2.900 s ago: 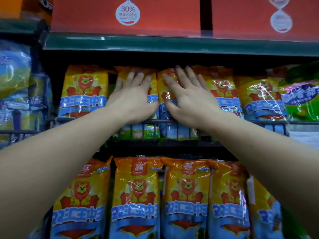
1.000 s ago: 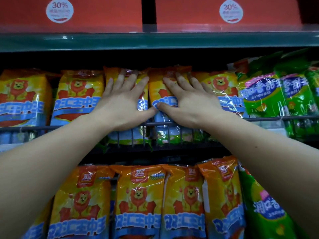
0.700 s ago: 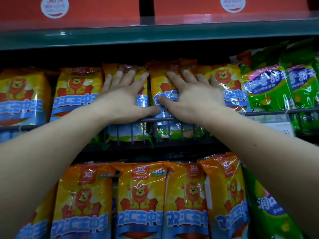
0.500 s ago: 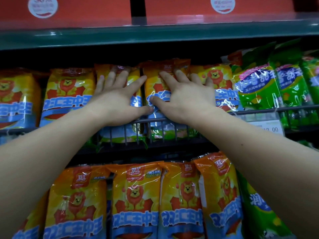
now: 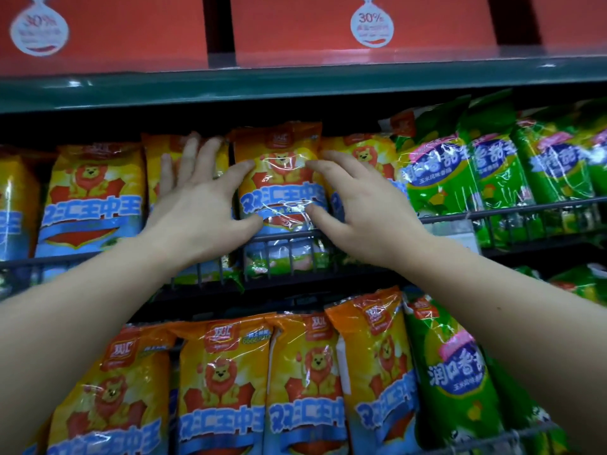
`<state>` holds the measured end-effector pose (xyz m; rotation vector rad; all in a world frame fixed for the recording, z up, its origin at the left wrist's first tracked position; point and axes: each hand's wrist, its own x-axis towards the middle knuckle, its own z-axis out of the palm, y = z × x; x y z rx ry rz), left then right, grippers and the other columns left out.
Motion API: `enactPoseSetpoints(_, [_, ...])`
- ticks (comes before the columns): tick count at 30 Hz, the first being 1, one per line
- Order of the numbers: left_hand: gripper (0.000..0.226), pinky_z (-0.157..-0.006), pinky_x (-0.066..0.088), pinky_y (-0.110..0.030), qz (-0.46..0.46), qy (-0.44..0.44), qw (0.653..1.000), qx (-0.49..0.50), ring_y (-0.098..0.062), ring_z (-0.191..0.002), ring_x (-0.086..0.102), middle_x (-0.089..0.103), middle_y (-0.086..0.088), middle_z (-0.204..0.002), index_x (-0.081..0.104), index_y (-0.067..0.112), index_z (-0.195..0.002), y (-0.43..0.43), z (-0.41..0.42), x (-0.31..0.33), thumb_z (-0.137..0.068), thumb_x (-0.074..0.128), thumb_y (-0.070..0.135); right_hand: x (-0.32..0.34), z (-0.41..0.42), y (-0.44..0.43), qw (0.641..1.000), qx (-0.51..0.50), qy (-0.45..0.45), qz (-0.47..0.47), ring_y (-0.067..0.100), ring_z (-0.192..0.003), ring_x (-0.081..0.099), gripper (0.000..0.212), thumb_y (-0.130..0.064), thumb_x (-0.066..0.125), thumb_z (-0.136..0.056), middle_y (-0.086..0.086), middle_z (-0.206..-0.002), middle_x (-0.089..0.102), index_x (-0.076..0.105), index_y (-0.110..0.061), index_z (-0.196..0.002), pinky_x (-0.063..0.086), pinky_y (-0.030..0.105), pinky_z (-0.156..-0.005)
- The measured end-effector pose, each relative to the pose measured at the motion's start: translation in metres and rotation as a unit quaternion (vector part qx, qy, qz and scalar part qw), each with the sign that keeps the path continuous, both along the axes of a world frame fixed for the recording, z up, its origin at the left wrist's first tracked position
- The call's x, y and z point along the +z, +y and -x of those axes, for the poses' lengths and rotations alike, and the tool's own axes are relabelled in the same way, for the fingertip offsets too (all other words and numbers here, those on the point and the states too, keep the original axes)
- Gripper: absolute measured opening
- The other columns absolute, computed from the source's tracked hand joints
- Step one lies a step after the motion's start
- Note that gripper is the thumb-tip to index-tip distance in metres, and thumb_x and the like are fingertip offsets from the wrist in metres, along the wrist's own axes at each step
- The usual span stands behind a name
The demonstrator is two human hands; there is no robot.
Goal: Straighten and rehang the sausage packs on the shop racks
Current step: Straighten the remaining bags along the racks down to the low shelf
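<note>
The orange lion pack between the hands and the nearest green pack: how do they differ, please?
The orange lion pack shows a lion; the green pack a blue oval. The left hand and right hand touch the orange lion pack, not the green pack. Both sit behind the wire rail.

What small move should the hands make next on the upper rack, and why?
Probably nudge the middle pack down: its top stands higher than the neighbours, and the left hand and right hand flank its sides.
</note>
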<state>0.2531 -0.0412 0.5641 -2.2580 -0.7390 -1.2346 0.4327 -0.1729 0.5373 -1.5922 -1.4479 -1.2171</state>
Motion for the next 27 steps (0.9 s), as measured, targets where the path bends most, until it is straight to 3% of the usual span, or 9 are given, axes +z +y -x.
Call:
enactPoseSetpoints(3, [0.086, -0.122, -0.001, -0.048, -0.017, -0.021, 1.000, -0.015, -0.024, -0.151, -0.003, 0.010, -0.007, -0.162, 0.033, 0.031, -0.150, -0.011, -0.013, -0.003, -0.070, 0.043, 0.061, -0.010, -0.021, -0.015, 0.999, 0.010, -0.025, -0.044, 0.030, -0.122, 0.051, 0.051, -0.043, 0.051, -0.090, 0.008, -0.135, 0.056, 0.058, -0.014, -0.132, 0.045, 0.041, -0.097])
enactPoseSetpoints(7, [0.073, -0.121, 0.015, -0.051, -0.033, -0.028, 0.999, -0.032, -0.028, -0.149, 0.010, 0.020, -0.008, -0.158, 0.040, 0.023, -0.145, -0.028, -0.037, -0.009, -0.082, 0.058, 0.054, -0.019, -0.051, -0.039, 0.997, 0.001, -0.021, -0.071, 0.030, -0.112, 0.055, 0.048, -0.042, 0.050, -0.088, 0.008, -0.123, 0.060, 0.063, -0.011, -0.123, 0.049, 0.042, -0.088])
enactPoseSetpoints(9, [0.071, -0.119, 0.020, -0.049, -0.039, -0.028, 0.998, -0.040, -0.029, -0.147, 0.017, 0.025, -0.009, -0.155, 0.043, 0.024, -0.142, -0.042, -0.050, -0.013, -0.079, 0.053, 0.055, -0.023, -0.067, -0.051, 0.997, -0.009, -0.010, -0.080, 0.029, -0.109, 0.056, 0.047, -0.042, 0.050, -0.088, 0.007, -0.120, 0.060, 0.063, -0.012, -0.122, 0.050, 0.042, -0.085])
enactPoseSetpoints(15, [0.070, -0.114, 0.030, -0.045, -0.053, -0.038, 0.995, -0.072, -0.030, -0.137, 0.031, 0.037, -0.009, -0.144, 0.050, 0.019, -0.134, -0.082, -0.093, -0.022, -0.075, 0.044, 0.056, -0.025, -0.113, -0.091, 0.992, -0.037, 0.040, -0.114, 0.030, -0.108, 0.056, 0.045, -0.040, 0.053, -0.086, 0.007, -0.116, 0.060, 0.061, -0.013, -0.121, 0.047, 0.040, -0.081])
enactPoseSetpoints(23, [0.063, -0.105, 0.039, -0.045, -0.062, -0.030, 0.990, -0.122, -0.026, -0.127, 0.037, 0.046, -0.004, -0.131, 0.055, 0.017, -0.128, -0.120, -0.145, -0.021, -0.076, 0.043, 0.051, -0.010, -0.169, -0.123, 0.980, -0.032, 0.147, -0.129, 0.026, -0.115, 0.052, 0.044, -0.035, 0.060, -0.091, 0.003, -0.128, 0.054, 0.051, -0.017, -0.130, 0.045, 0.039, -0.084])
enactPoseSetpoints(27, [0.066, -0.106, 0.038, -0.043, -0.063, -0.012, 0.988, -0.140, -0.024, -0.131, 0.036, 0.045, -0.002, -0.135, 0.052, 0.017, -0.132, -0.132, -0.165, -0.014, -0.078, 0.042, 0.053, 0.004, -0.188, -0.130, 0.974, -0.031, 0.177, -0.138, 0.023, -0.104, 0.050, 0.044, -0.035, 0.061, -0.092, 0.006, -0.122, 0.054, 0.050, -0.014, -0.129, 0.037, 0.033, -0.080])
